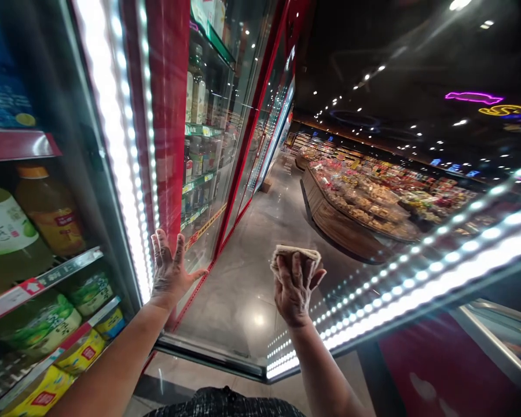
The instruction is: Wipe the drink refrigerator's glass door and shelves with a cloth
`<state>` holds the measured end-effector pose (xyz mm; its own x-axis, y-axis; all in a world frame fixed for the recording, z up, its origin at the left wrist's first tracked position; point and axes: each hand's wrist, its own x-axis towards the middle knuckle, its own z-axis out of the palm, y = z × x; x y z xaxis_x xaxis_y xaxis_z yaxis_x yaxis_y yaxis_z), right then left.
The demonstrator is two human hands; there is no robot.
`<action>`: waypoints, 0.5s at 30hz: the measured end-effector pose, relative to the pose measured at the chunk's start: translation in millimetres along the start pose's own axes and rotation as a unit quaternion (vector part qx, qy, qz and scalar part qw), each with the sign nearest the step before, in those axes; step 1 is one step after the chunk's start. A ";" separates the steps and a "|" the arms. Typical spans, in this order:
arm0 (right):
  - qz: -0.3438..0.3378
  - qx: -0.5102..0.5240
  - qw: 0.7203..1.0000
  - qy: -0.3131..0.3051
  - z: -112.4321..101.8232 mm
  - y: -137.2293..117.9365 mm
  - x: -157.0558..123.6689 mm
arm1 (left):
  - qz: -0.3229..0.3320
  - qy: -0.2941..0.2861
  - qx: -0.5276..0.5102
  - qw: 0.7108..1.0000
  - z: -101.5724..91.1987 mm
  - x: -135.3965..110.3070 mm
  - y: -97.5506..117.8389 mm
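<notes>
A folded beige cloth (297, 250) lies pressed flat against the glass door (247, 313) under my right hand (296, 284). The fingers of that hand rest over the cloth, with its upper edge showing past the fingertips. My left hand (171, 269) is spread with the palm on the glass, near the lit strip at the left, and holds nothing. The door stands open in front of me, with bright LED strips (417, 298) along its right side.
Shelves at the left hold bottles (52, 208) and yellow packets (80, 350). Through the glass, more drink coolers (200, 145) line the aisle. A wooden display stand (342, 226) heaped with packaged goods curves along the right. A chest with a metal rim (495, 341) stands at the lower right.
</notes>
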<state>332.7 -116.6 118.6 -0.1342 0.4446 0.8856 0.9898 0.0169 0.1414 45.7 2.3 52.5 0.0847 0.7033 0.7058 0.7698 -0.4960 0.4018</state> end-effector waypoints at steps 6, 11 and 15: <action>0.013 0.002 0.999 0.042 5.8 -11.8 19.6 | -0.051 -0.011 -0.031 0.998 6.5 -2.7 -3.5; -0.022 0.004 1.000 -0.006 6.3 -17.0 13.5 | -0.059 0.016 -0.038 0.997 10.8 -4.1 -5.2; 0.030 0.027 0.998 0.038 8.4 -26.8 30.6 | -0.076 0.014 -0.041 0.996 12.0 -5.0 -4.4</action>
<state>302.4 -95.9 138.2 -0.0749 0.3770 0.9232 0.9971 0.0416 0.0639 49.5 7.0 40.2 -0.0463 0.7597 0.6486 0.7174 -0.4266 0.5508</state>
